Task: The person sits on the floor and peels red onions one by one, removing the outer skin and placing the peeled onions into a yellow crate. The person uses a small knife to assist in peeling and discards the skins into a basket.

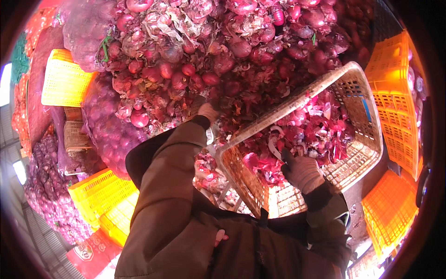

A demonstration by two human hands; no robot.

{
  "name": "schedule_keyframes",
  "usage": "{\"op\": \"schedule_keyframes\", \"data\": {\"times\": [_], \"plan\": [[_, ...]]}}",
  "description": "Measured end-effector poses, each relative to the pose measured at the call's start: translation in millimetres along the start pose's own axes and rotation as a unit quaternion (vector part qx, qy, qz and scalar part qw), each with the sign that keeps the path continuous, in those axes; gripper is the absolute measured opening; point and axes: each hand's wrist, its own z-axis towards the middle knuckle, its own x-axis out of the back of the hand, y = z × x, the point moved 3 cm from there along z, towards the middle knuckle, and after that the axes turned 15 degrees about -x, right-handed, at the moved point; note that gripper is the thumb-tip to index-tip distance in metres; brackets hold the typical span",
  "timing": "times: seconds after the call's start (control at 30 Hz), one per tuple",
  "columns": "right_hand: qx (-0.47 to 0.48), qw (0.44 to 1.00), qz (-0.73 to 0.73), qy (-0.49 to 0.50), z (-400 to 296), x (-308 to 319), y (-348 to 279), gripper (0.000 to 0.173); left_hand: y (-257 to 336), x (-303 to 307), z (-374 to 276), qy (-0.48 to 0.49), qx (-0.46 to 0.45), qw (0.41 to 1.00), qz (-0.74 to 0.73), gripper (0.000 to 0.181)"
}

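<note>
Red onions [179, 79] with loose papery skins are heaped in front of me. My left hand [208, 111], in a striped knit glove, reaches into the near edge of this pile; its fingers are lost in shadow, so I cannot tell whether they grip an onion. A tilted, dirty plastic crate [374, 125] stands at my right, with red onion skins and trimmings [313, 129] inside it. Over these scraps, my gloved right hand [304, 172] is closed around the handle of a small knife [274, 148], whose pale curved blade points up and left.
Purple mesh sacks of onions [111, 118] lean at the left, near yellow plastic crates [104, 195]. An orange crate [393, 115] holding onions stands at the far right, with another orange crate [390, 205] below it. Onion scraps [209, 174] lie between my arms.
</note>
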Motion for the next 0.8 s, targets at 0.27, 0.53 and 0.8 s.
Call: {"op": "schedule_keyframes", "data": {"times": [0.27,0.53,0.8], "plan": [[-0.073,0.993,0.033,-0.090,13,-4,6,0.042,10,-47,44,-0.040,0.183,0.974,0.125,0.049],[0.096,0.956,0.278,-0.015,0,36,-5,0.031,49,41,71,0.046,-0.091,0.380,-0.919,0.051],[0.140,0.882,0.343,0.290,-24,65,-18,0.044,263,144,46,0.015,-0.089,0.515,-0.853,0.082]]}}
